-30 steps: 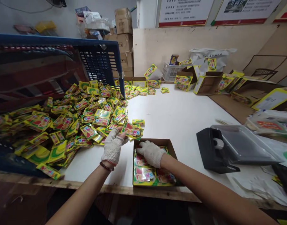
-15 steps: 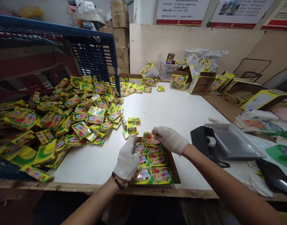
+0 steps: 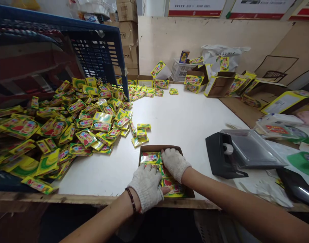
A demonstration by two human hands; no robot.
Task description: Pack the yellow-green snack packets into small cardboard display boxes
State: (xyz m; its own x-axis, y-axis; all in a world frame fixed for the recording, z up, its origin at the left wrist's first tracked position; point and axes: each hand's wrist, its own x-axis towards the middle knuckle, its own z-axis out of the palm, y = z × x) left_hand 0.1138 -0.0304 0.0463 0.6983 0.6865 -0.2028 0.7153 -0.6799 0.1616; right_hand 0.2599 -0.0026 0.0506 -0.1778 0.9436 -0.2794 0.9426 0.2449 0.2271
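Note:
In front of me at the table's near edge sits an open cardboard box (image 3: 159, 147) holding rows of small yellow-green candy packs (image 3: 149, 157). My left hand (image 3: 146, 184), in a white knit glove, lies over the near-left packs with its fingers stretched forward and the thumb out to the right. Also gloved, my right hand (image 3: 175, 164) rests on the packs along the box's right side, fingers extended toward the far end. Both palms cover part of the contents. A watermelon-printed pack (image 3: 173, 188) shows between and below the hands.
Left, a heap of loose packs (image 3: 86, 125) spills from a tipped blue crate (image 3: 101, 54). A few packs (image 3: 142, 133) lie just beyond the box. On the right are a black tape dispenser (image 3: 218, 155) and a clear plastic tray (image 3: 252, 148). Display boxes (image 3: 218, 86) stand behind.
My right hand has set the pack it held down into the box and now lies on the packs. My left hand has shifted from the box's left side onto the packs.

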